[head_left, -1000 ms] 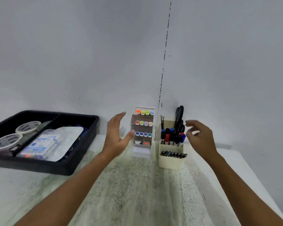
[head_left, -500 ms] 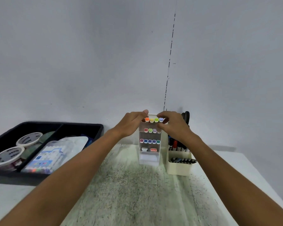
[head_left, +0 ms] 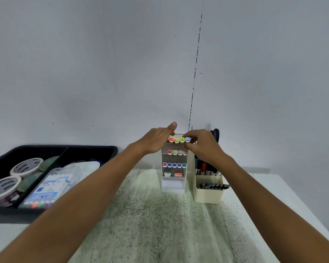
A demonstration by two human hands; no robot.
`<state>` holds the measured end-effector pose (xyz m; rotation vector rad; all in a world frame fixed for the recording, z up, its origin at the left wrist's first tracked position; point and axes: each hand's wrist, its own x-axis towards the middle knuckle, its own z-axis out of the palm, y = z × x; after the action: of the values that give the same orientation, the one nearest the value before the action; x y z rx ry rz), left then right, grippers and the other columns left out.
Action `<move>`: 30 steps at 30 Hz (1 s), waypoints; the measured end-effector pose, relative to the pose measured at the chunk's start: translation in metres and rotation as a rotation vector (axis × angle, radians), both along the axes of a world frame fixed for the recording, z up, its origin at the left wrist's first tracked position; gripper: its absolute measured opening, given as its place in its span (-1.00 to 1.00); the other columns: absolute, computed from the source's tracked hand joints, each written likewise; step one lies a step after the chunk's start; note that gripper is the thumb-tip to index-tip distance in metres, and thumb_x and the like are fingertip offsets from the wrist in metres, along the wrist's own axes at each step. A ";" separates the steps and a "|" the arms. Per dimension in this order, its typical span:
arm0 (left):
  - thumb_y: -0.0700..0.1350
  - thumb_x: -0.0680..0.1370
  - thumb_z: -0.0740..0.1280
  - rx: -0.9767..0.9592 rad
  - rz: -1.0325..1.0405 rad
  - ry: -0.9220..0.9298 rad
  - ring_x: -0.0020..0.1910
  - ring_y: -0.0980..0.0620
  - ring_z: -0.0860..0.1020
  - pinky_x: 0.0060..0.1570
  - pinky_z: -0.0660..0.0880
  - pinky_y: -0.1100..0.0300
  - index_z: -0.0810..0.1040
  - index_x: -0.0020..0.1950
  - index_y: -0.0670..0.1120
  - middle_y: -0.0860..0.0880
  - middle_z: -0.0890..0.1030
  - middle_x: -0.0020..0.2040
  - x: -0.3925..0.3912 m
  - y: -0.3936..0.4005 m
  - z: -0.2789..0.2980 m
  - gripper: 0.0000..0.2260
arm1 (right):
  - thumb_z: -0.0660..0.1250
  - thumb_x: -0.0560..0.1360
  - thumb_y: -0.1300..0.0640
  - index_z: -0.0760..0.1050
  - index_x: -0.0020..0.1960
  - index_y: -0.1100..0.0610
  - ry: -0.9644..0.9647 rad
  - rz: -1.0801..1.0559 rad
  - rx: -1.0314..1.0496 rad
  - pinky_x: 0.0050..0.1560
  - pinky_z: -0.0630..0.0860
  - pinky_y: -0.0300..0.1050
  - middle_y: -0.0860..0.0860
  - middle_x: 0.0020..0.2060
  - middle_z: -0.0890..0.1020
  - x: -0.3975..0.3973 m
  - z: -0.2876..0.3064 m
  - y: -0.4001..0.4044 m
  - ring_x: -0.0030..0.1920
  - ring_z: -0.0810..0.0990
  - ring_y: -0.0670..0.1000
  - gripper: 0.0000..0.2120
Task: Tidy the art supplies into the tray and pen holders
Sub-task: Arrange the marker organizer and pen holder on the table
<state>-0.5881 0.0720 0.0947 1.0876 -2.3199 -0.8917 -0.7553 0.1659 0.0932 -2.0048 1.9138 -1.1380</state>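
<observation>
A white tiered marker holder [head_left: 172, 184] stands at the back of the table, its rows filled with coloured marker caps [head_left: 174, 165]. My left hand [head_left: 156, 140] grips its top left corner, thumb raised behind it. My right hand [head_left: 202, 145] grips the top right corner, fingers curled by the top row of markers [head_left: 179, 139]. To the right, a cream pen holder [head_left: 207, 194] carries markers, pens and black-handled scissors [head_left: 216, 134], partly hidden behind my right hand. The black tray [head_left: 95, 151] lies at the left.
The tray holds two rolls of tape [head_left: 26, 167], a clear pack of markers [head_left: 49, 186] and a white plastic piece. The table top [head_left: 150, 224] is white with green speckled stains. A grey wall stands right behind the holders.
Both hands went from open in front of the holders to the top of the marker holder a second ago. Since half a second ago they have stayed on its corners, my left thumb lifting.
</observation>
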 end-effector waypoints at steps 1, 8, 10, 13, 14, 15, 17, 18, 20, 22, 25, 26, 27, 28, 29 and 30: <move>0.52 0.36 -0.15 0.014 -0.004 -0.014 0.10 -0.05 0.52 0.11 0.35 0.08 0.54 0.24 0.02 -0.05 0.55 0.19 -0.001 0.000 0.000 -0.18 | 0.36 0.46 0.24 0.64 0.07 0.19 0.003 0.000 0.008 -0.03 0.55 -0.07 0.06 -0.09 0.69 0.000 0.000 0.000 -0.10 0.62 -0.01 -0.80; 0.18 0.62 0.08 -0.205 0.083 0.350 -0.05 0.11 0.53 -0.06 0.46 0.18 0.46 0.02 -0.02 0.05 0.57 -0.06 0.012 0.013 -0.019 -0.68 | 0.39 0.44 0.25 0.49 0.27 0.11 -0.058 -0.025 0.048 -0.09 0.49 -0.19 0.00 0.08 0.60 -0.002 -0.003 0.010 -0.11 0.61 -0.01 -0.60; 0.09 0.60 0.23 -0.139 0.137 0.442 -0.02 0.15 0.52 -0.05 0.51 0.17 0.43 0.09 0.01 0.08 0.55 -0.01 0.021 0.017 -0.032 -0.83 | 0.45 0.42 0.22 0.46 0.26 0.09 -0.111 -0.057 0.056 -0.12 0.50 -0.21 0.00 0.02 0.57 -0.002 -0.009 0.017 -0.12 0.60 0.01 -0.56; -0.02 0.50 0.42 0.121 0.151 0.428 0.12 0.02 0.54 0.12 0.55 -0.01 0.37 0.32 -0.05 -0.03 0.51 0.19 0.034 0.022 -0.057 -0.55 | 0.48 0.42 0.21 0.45 0.21 0.13 -0.173 -0.130 0.131 -0.19 0.55 -0.19 0.02 -0.12 0.61 0.000 -0.022 0.024 -0.18 0.62 -0.03 -0.60; -0.03 0.47 0.46 0.195 0.145 0.407 0.17 -0.02 0.53 0.17 0.53 -0.04 0.33 0.39 -0.05 -0.04 0.48 0.25 0.036 0.023 -0.065 -0.45 | 0.47 0.43 0.22 0.46 0.18 0.16 -0.199 -0.148 0.181 -0.27 0.56 -0.20 0.06 -0.16 0.62 0.001 -0.027 0.026 -0.24 0.65 -0.04 -0.64; -0.04 0.44 0.48 0.257 0.136 0.386 0.22 -0.05 0.51 0.21 0.51 -0.07 0.29 0.43 -0.05 -0.05 0.47 0.30 0.037 0.025 -0.072 -0.37 | 0.45 0.44 0.24 0.47 0.12 0.20 -0.225 -0.161 0.237 -0.37 0.56 -0.20 0.11 -0.20 0.63 0.002 -0.031 0.026 -0.31 0.66 -0.03 -0.71; -0.06 0.42 0.51 0.344 0.112 0.375 0.25 -0.08 0.51 0.23 0.50 -0.08 0.27 0.46 -0.07 -0.07 0.45 0.35 0.035 0.025 -0.081 -0.31 | 0.43 0.47 0.26 0.49 0.00 0.32 -0.250 -0.169 0.329 -0.53 0.48 -0.21 0.27 -0.23 0.63 0.006 -0.037 0.024 -0.43 0.66 0.03 -0.81; -0.08 0.42 0.51 0.377 0.102 0.389 0.24 -0.09 0.53 0.21 0.51 -0.07 0.27 0.46 -0.08 -0.08 0.46 0.36 0.033 0.025 -0.082 -0.31 | 0.43 0.47 0.27 0.50 -0.06 0.37 -0.255 -0.169 0.355 -0.57 0.44 -0.23 0.34 -0.24 0.62 0.007 -0.039 0.022 -0.46 0.66 0.05 -0.82; -0.13 0.41 0.52 0.439 0.099 0.444 0.19 -0.10 0.57 0.13 0.56 -0.03 0.29 0.45 -0.10 -0.12 0.50 0.33 0.028 0.023 -0.084 -0.32 | 0.44 0.46 0.26 0.52 -0.14 0.40 -0.269 -0.171 0.389 -0.60 0.38 -0.27 0.36 -0.30 0.62 0.010 -0.040 0.019 -0.49 0.65 0.07 -0.80; -0.16 0.38 0.54 0.459 0.114 0.474 0.12 -0.11 0.61 0.07 0.60 -0.04 0.35 0.40 -0.14 -0.14 0.55 0.27 0.024 0.022 -0.083 -0.36 | 0.46 0.45 0.24 0.54 -0.20 0.35 -0.281 -0.178 0.405 -0.62 0.35 -0.31 0.27 -0.38 0.63 0.012 -0.041 0.016 -0.49 0.65 0.07 -0.82; -0.19 0.33 0.57 0.437 0.146 0.469 0.06 -0.14 0.63 0.02 0.61 -0.07 0.44 0.31 -0.18 -0.15 0.59 0.19 0.020 0.019 -0.083 -0.41 | 0.48 0.44 0.22 0.52 -0.30 0.24 -0.271 -0.197 0.398 -0.62 0.34 -0.35 0.15 -0.45 0.64 0.013 -0.042 0.013 -0.53 0.62 0.00 -0.79; -0.21 0.32 0.58 0.436 0.151 0.472 0.05 -0.14 0.64 -0.01 0.62 -0.06 0.45 0.28 -0.19 -0.15 0.60 0.17 0.020 0.019 -0.083 -0.42 | 0.48 0.44 0.23 0.51 -0.33 0.22 -0.270 -0.203 0.390 -0.62 0.34 -0.35 0.12 -0.47 0.63 0.013 -0.043 0.013 -0.54 0.61 -0.02 -0.78; -0.22 0.31 0.59 0.440 0.152 0.477 0.03 -0.14 0.65 -0.05 0.63 -0.03 0.46 0.27 -0.19 -0.15 0.60 0.15 0.020 0.017 -0.083 -0.43 | 0.48 0.43 0.24 0.50 -0.34 0.22 -0.273 -0.204 0.384 -0.62 0.34 -0.36 0.11 -0.48 0.63 0.013 -0.043 0.012 -0.55 0.61 -0.02 -0.77; -0.22 0.31 0.59 0.444 0.151 0.481 0.02 -0.13 0.65 -0.09 0.64 0.00 0.47 0.25 -0.19 -0.15 0.61 0.14 0.020 0.016 -0.084 -0.43 | 0.48 0.42 0.25 0.50 -0.35 0.22 -0.276 -0.200 0.382 -0.62 0.34 -0.36 0.11 -0.50 0.63 0.013 -0.043 0.012 -0.56 0.60 -0.02 -0.77; -0.23 0.30 0.59 0.445 0.150 0.480 0.01 -0.13 0.65 -0.11 0.64 0.02 0.48 0.24 -0.19 -0.15 0.61 0.14 0.021 0.015 -0.084 -0.44 | 0.48 0.41 0.26 0.49 -0.36 0.22 -0.280 -0.195 0.379 -0.63 0.34 -0.36 0.10 -0.52 0.62 0.012 -0.043 0.012 -0.56 0.60 -0.02 -0.77; -0.23 0.30 0.60 0.445 0.151 0.477 0.01 -0.13 0.65 -0.11 0.64 0.01 0.48 0.24 -0.19 -0.14 0.61 0.13 0.021 0.015 -0.084 -0.44 | 0.49 0.41 0.27 0.48 -0.37 0.21 -0.285 -0.189 0.377 -0.63 0.34 -0.35 0.09 -0.54 0.61 0.012 -0.043 0.012 -0.56 0.61 -0.01 -0.76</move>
<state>-0.5672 0.0869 0.0108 1.0521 -1.6703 -1.4661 -0.7437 0.1783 0.0506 -1.4147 2.0133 -0.9497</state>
